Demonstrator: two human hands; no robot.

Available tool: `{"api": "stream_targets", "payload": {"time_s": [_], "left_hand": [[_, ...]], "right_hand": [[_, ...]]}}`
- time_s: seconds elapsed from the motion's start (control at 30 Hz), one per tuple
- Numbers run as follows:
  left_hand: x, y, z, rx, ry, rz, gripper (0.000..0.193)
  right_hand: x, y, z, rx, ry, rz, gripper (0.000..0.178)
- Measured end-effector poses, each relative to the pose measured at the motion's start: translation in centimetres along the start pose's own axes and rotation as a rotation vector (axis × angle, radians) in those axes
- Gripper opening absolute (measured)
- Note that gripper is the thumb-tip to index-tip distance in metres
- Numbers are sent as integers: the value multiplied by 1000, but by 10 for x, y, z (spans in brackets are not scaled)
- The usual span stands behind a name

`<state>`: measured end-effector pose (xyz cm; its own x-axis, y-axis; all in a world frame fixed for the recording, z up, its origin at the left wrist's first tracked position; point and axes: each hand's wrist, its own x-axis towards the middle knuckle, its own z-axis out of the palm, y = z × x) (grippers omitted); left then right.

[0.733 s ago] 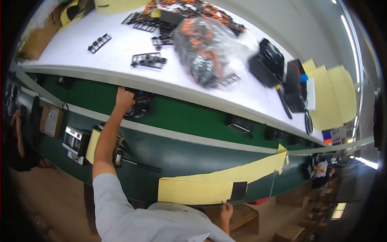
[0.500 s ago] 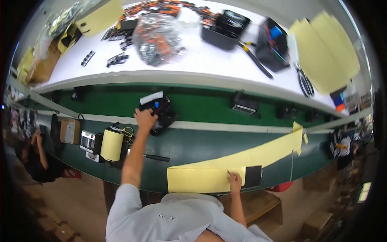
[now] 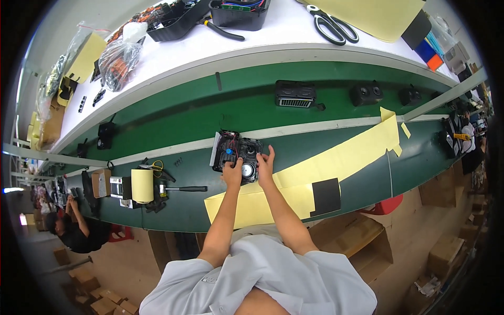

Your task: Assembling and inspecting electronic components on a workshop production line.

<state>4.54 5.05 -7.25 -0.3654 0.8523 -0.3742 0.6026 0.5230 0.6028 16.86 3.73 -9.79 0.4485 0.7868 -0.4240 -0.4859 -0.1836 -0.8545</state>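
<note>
An opened black speaker housing [image 3: 251, 148] lies at the far side of the green bench, its two halves side by side. A round silver-rimmed driver shows in the right half. Red wires and a blue part [image 3: 229, 151] show in the left half. My left hand [image 3: 232, 173] is closed on the near edge of the housing, by the driver. On the right edge, my right hand [image 3: 266, 169] grips the same housing, with one finger raised off it. A white strip stands along the housing's left side. My fingertips are partly hidden.
Yellow sheets [image 3: 286, 197] with a black piece [image 3: 326, 197] lie before me. To the left are a screwdriver [image 3: 186, 188], a yellow roll [image 3: 142, 186] and a tape dispenser. Black speakers [image 3: 295, 94] sit on the green strip behind; scissors [image 3: 332, 26] lie on the white shelf.
The view has swung right. My right hand has left the yellow sheet and come to the speaker housing. The housing, then under my left hand on the green strip, is now nearer, on the bench.
</note>
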Motion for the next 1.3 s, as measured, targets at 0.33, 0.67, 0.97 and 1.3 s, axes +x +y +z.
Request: {"api": "stream_targets", "payload": {"time_s": [0.33, 0.67, 0.97, 1.3], "left_hand": [[-51, 7, -26, -568, -682, -312, 69], [-48, -9, -18, -506, -663, -220, 53], [-38, -43, -2, 19, -344, 198, 52], [-59, 35, 9, 406, 85, 1118, 59]], "right_hand": [[27, -74, -32, -665, -196, -248, 18], [13, -76, -25, -1262, -410, -115, 23], [-20, -80, -16, -1547, -217, -446, 38], [-16, -18, -76, -1139, -180, -499, 35]]}}
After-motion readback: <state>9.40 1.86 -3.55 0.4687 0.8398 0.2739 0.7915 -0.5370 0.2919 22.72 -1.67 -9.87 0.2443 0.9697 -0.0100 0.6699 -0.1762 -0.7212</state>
